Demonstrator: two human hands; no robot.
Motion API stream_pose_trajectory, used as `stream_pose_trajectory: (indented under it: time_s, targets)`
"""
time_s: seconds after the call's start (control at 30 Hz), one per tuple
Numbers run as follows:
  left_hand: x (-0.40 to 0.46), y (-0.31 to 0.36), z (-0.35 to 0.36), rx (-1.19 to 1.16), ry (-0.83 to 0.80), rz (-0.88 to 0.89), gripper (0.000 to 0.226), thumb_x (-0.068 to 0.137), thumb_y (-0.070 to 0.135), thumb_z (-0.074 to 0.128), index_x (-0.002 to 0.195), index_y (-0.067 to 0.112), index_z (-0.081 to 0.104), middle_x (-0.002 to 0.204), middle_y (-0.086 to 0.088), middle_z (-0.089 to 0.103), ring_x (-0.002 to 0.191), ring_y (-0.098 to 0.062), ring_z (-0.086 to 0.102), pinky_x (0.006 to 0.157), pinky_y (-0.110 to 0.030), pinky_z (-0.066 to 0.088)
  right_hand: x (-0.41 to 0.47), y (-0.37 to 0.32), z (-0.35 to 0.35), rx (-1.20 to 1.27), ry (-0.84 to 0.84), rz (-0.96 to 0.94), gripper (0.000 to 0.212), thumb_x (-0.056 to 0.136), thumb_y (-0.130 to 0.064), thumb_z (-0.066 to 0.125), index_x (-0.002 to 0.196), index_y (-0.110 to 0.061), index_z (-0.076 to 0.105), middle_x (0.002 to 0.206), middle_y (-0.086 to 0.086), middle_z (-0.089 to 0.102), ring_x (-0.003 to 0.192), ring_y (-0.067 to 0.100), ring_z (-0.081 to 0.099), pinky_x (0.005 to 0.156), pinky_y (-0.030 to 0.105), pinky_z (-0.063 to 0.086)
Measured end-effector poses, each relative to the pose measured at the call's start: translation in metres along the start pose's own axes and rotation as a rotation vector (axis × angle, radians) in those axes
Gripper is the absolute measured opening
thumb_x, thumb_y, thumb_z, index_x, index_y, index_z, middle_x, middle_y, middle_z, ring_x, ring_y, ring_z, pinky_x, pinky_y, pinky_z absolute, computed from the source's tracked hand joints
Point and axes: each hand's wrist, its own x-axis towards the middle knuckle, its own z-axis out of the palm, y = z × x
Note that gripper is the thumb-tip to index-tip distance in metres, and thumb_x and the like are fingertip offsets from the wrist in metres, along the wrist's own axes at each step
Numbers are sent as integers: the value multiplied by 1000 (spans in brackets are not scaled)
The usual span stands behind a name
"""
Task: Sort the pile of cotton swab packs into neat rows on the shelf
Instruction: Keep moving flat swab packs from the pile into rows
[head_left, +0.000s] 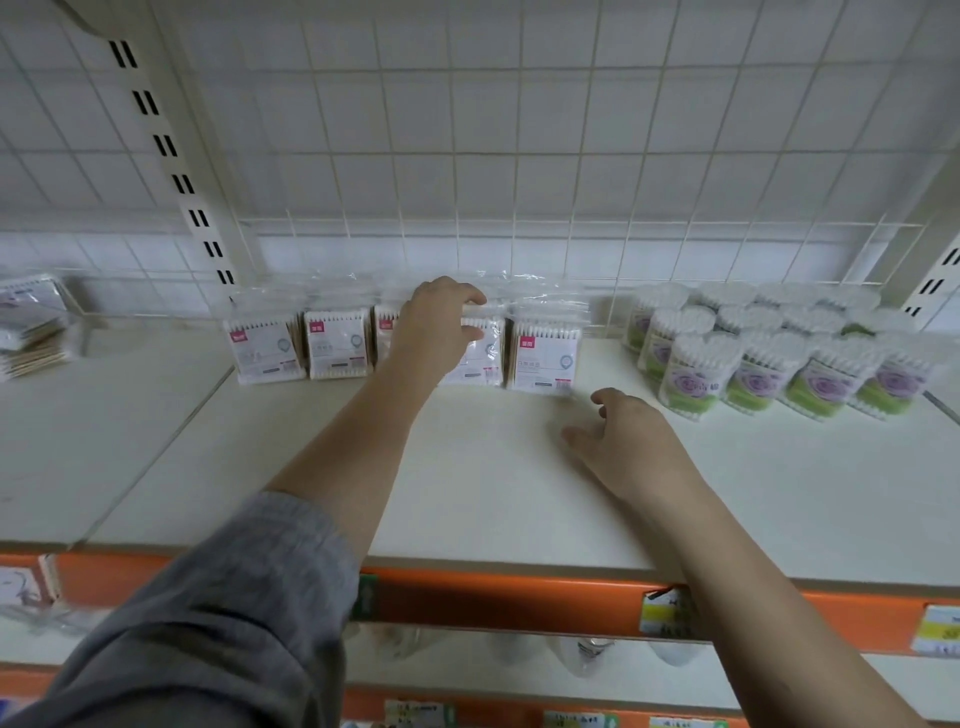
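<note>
Several flat clear packs of wooden cotton swabs with white labels stand upright in a row (337, 348) at the back of the white shelf (493, 493). My left hand (439, 325) reaches in over the row and grips the top of the fourth pack (480, 353), hiding most of the third. The rightmost pack (545, 356) stands next to it. My right hand (631, 444) hovers low over the shelf just in front of that pack, fingers spread, holding nothing.
Round green-and-purple swab packs (769, 353) fill the shelf's right side in several rows. A loose stack of flat packs (31, 332) lies at the far left. A wire grid backs the shelf. An orange price rail (519, 597) runs along the front edge.
</note>
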Motion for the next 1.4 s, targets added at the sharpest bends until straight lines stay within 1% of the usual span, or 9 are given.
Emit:
stream_pose_trajectory:
  time_s: [0.23, 0.4, 0.5, 0.63, 0.9, 1.07, 1.17, 1.27, 1.4]
  targets:
    - [-27, -4, 1, -71, 182, -122, 38, 84, 16, 67, 122, 16, 59, 124, -4, 55, 118, -21, 46, 94, -19, 26, -11, 2, -5, -64, -76, -104, 48, 93, -34, 52, 131, -6, 45, 129, 11, 52, 119, 26, 49, 90, 29, 39]
    - [-65, -9, -12, -86, 279, -235, 35, 86, 14, 64, 120, 12, 60, 121, -10, 57, 117, -26, 49, 97, -27, 32, -20, 0, -5, -113, -119, -191, 47, 95, -32, 47, 135, -8, 42, 134, 10, 50, 122, 26, 47, 92, 29, 38]
    - [-92, -20, -23, -84, 275, -314, 32, 89, 19, 61, 121, 14, 59, 120, -8, 58, 113, -24, 52, 91, -26, 36, -26, -8, 0, -137, -131, -227, 47, 96, -29, 44, 138, -8, 40, 137, 10, 47, 125, 26, 45, 95, 29, 37]
    - [-123, -43, -46, -54, 257, -420, 32, 92, 23, 56, 123, 17, 58, 123, -5, 56, 114, -22, 51, 95, -32, 38, -37, -28, 14, -141, -132, -263, 46, 96, -27, 44, 138, -8, 39, 138, 10, 47, 124, 27, 46, 96, 31, 37]
    - [-180, -129, -122, 6, 280, -499, 28, 96, 20, 46, 120, 16, 60, 120, -9, 57, 111, -27, 52, 93, -33, 39, -66, -114, 69, -108, -129, -329, 43, 95, -17, 41, 137, -5, 40, 142, 13, 43, 127, 28, 43, 97, 29, 33]
    - [-219, -199, -179, 66, 236, -488, 30, 97, 18, 44, 123, 15, 59, 122, -10, 57, 112, -26, 52, 93, -31, 39, -91, -188, 118, -31, -100, -282, 44, 96, -11, 37, 139, -5, 38, 140, 14, 44, 121, 29, 48, 89, 27, 36]
    - [-239, -237, -212, 91, 201, -505, 31, 97, 18, 43, 124, 15, 58, 124, -11, 57, 114, -27, 51, 93, -32, 39, -107, -228, 140, -20, -94, -242, 46, 96, -11, 37, 142, -5, 35, 145, 12, 40, 128, 28, 42, 94, 27, 33]
    - [-255, -266, -235, 92, 191, -512, 31, 98, 18, 41, 124, 15, 57, 124, -9, 56, 113, -25, 51, 89, -29, 38, -119, -260, 157, -17, -86, -224, 42, 96, -11, 38, 138, -4, 39, 142, 13, 43, 128, 28, 42, 94, 28, 32]
    - [-267, -294, -251, 56, 200, -514, 30, 98, 17, 41, 123, 15, 58, 124, -7, 55, 111, -22, 52, 86, -28, 38, -126, -292, 175, -35, -104, -237, 33, 97, -12, 39, 127, -2, 47, 132, 16, 50, 118, 30, 47, 84, 30, 35]
